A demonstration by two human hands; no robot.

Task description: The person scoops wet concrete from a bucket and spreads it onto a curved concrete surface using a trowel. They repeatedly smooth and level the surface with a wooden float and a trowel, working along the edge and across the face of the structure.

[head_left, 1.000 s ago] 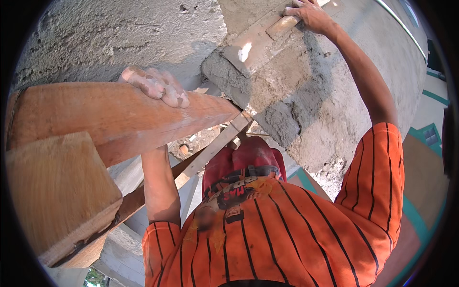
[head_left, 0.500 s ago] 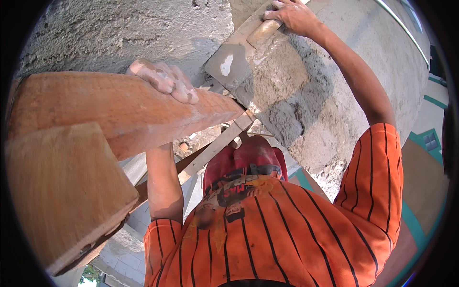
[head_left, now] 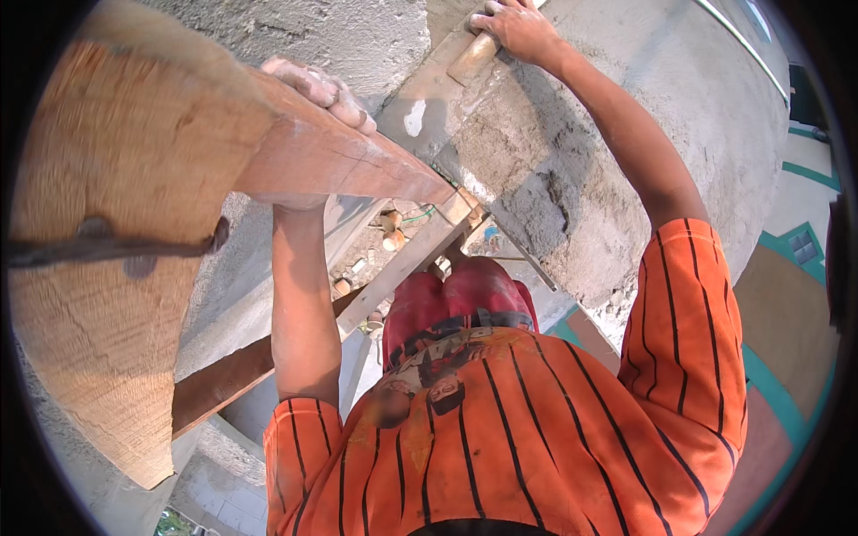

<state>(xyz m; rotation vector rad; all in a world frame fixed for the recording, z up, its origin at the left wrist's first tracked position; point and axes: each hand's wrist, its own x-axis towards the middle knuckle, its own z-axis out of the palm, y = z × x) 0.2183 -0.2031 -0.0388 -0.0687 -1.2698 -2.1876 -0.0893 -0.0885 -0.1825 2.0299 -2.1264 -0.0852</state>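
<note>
My left hand (head_left: 323, 91) is closed round a reddish-brown wooden board (head_left: 344, 161), its pale, dusty fingers hooked over the upper edge. The forearm passes beneath the board, hiding the thumb. The board's far end meets the rough cement surface. Up at the top, my right hand (head_left: 518, 29) grips the wooden handle (head_left: 474, 59) of a plastering float. The float's flat grey plate (head_left: 424, 94) lies against the cement and bears a white patch. Beside it is coarse, uneven mortar (head_left: 527, 161).
At left, close to the view, looms a broad wooden piece (head_left: 116, 170) crossed by a dark strip. A narrow timber (head_left: 393, 272) runs diagonally below the board. Rubble (head_left: 357, 266) lies on the ground below. Smooth grey plaster (head_left: 706, 116) curves away at right.
The board in my left hand has turned, and its near end now reaches higher at the left. My right hand and the float have shifted slightly left in view.
</note>
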